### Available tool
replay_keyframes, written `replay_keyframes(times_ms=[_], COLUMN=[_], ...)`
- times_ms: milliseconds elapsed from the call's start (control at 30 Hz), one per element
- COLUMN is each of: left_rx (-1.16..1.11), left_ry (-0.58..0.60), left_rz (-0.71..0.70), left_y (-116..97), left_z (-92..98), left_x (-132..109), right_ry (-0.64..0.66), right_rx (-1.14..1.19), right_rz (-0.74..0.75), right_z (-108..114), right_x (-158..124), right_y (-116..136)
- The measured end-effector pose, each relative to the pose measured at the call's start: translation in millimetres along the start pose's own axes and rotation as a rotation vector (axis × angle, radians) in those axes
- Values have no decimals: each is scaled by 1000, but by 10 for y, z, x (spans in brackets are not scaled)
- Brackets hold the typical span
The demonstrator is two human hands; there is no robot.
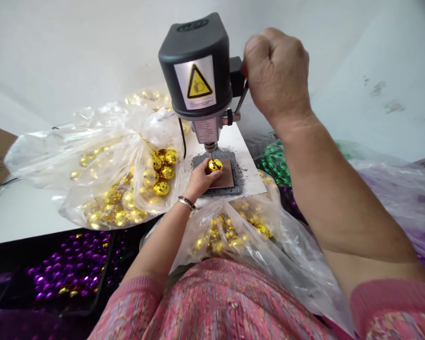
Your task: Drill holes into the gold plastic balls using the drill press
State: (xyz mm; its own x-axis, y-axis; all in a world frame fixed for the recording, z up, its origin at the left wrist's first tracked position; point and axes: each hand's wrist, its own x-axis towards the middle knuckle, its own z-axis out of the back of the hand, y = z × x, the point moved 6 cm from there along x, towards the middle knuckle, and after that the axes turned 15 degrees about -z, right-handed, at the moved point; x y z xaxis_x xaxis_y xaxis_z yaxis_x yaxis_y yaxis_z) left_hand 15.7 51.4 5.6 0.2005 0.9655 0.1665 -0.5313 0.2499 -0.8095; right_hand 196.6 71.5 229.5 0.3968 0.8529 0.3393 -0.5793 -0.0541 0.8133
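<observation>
A black and grey bench drill press (198,66) with a yellow warning triangle stands in front of me. My left hand (200,178), with bracelets at the wrist, grips a shiny gold faceted ball (215,165) beneath the drill chuck (210,147). Under the ball lies a brown board (225,175) on the grey machine base (235,188). Whether the bit touches the ball I cannot tell. Raised at the machine's right side, my right hand (278,71) is closed around the feed lever (243,97); its knob is mostly hidden by the fingers.
A clear plastic bag (102,177) of gold balls lies on the white table (31,208) at left. Another bag (230,226) of them rests at my lap. Purple balls (72,264) fill a black bin at lower left; green balls (274,163) lie at right. Dark shavings surround the base.
</observation>
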Motion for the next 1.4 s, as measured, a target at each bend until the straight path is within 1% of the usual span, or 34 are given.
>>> replay_keyframes(times_ms=[100, 167, 300, 400, 467, 533, 667, 733, 833, 1000, 1100, 1167, 1233, 1400], left_rx=[12, 12, -14, -37, -31, -18, -27, -32, -21, -19, -8, -3, -5, 4], left_ry=[29, 26, -14, -28, -23, -21, -19, -21, -27, -15, -27, -30, -32, -16], left_rz=[-22, -34, -33, -29, -44, -63, -64, -49, -43, -68, -62, -51, -45, -59], left_y=[18, 38, 98, 152, 184, 211, 250, 258, 252, 232, 224, 220, 216, 202], left_z=[-4, -5, -12, -29, -43, -54, -78, -84, -79, -84, -79, -77, -76, -79], left_x=[2, -5, -22, -21, -14, -8, -2, -2, -2, -5, -11, -16, -20, -26], right_ry=[12, 24, 47, 76, 57, 20, -44, -85, -122, -132, -135, -161, -189, -260], right_rx=[24, 56, 106, 171, 206, 200, 62, 27, -2, -41, -43, -27, 0, 50], right_rz=[10, 22, 43, 46, 50, 90, 194, 199, 198, 195, 221, 242, 277, 424], right_z=[-75, -112, -144, -145, -107, -43, 65, 94, 77, -19, -73, -94, -114, -156], right_x=[137, 185, 215, 185, 109, -34, -433, -597, -753, -869, -915, -934, -945, -987], right_y=[24, 16, 2, -5, -26, -54, -162, -247, -355, -537, -644, -701, -742, -797])
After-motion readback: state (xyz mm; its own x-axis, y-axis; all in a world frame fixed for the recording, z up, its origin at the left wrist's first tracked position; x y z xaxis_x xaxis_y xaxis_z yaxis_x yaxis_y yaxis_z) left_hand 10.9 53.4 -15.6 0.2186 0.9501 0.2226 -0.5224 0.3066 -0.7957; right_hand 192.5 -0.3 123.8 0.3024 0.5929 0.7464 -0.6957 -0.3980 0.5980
